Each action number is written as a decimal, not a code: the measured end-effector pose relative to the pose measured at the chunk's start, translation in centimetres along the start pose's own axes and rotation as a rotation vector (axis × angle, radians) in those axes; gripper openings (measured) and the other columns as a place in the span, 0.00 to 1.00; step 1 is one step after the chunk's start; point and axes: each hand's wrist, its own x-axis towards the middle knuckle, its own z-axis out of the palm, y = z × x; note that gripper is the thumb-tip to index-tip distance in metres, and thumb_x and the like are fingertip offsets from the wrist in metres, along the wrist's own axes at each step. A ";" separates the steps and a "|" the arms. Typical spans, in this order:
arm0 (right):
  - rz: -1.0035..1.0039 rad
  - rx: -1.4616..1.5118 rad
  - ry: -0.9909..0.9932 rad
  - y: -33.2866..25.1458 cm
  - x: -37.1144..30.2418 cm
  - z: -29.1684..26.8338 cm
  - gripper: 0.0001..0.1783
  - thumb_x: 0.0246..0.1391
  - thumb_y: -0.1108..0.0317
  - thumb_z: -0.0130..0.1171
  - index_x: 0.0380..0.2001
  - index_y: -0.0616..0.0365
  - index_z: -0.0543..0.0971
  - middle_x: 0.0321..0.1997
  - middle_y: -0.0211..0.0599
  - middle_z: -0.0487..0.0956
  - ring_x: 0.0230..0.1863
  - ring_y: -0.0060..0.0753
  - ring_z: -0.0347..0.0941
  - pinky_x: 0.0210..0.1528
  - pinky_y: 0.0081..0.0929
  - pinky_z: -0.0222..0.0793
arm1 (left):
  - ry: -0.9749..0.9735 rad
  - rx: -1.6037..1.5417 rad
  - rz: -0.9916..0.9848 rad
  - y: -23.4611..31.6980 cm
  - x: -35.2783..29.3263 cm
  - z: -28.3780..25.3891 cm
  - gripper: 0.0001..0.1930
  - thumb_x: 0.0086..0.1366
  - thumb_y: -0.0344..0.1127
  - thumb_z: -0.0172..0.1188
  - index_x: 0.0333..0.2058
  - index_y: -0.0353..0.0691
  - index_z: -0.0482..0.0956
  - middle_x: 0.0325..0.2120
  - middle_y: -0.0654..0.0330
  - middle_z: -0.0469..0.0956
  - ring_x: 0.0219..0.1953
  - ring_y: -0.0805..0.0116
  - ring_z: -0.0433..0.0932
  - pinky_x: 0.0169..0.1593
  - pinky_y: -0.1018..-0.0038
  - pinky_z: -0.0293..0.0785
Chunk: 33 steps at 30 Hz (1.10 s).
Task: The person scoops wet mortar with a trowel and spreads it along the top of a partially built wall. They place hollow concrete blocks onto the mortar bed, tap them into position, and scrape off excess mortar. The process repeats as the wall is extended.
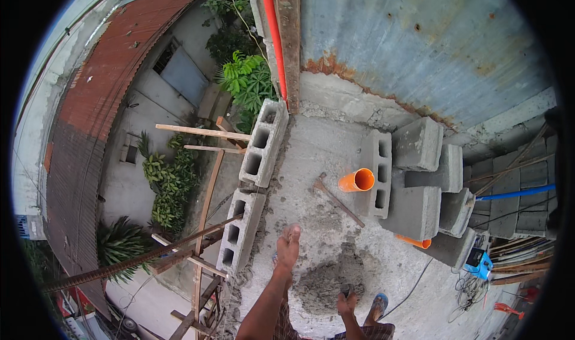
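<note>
My left hand (288, 248) is held out over the concrete slab, right of the nearer hollow block (239, 232). Its fingers are stretched out and it holds nothing. My right hand (346, 304) is closed around a dark, stubby handle (345, 290); the rest of that tool is hidden. Below and ahead of this hand lies a heap of wet grey mortar (323, 286). A second hollow block (263, 142) continues the row along the slab's left edge. On the slab ahead rests a hammer (338, 200) with a long handle.
An orange pipe (356, 181) stands near stacked hollow blocks (413, 211) at right. A rusty steel bar (144, 264) reaches the nearer edge block. Wooden scaffolding (206, 214) stands beyond the left drop. Corrugated metal sheeting (419, 46) closes the far side. A cable (413, 289) crosses the floor.
</note>
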 end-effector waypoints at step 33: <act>0.421 0.519 -0.370 -63.8 44.3 17.9 0.13 0.51 0.68 0.54 0.20 0.67 0.69 0.18 0.37 0.71 0.14 0.31 0.68 0.16 0.33 0.64 | -0.643 0.444 -0.367 6.8 66.2 1.4 0.43 0.65 0.70 0.28 0.58 0.37 0.68 0.61 0.43 0.64 0.66 0.47 0.58 0.67 0.62 0.53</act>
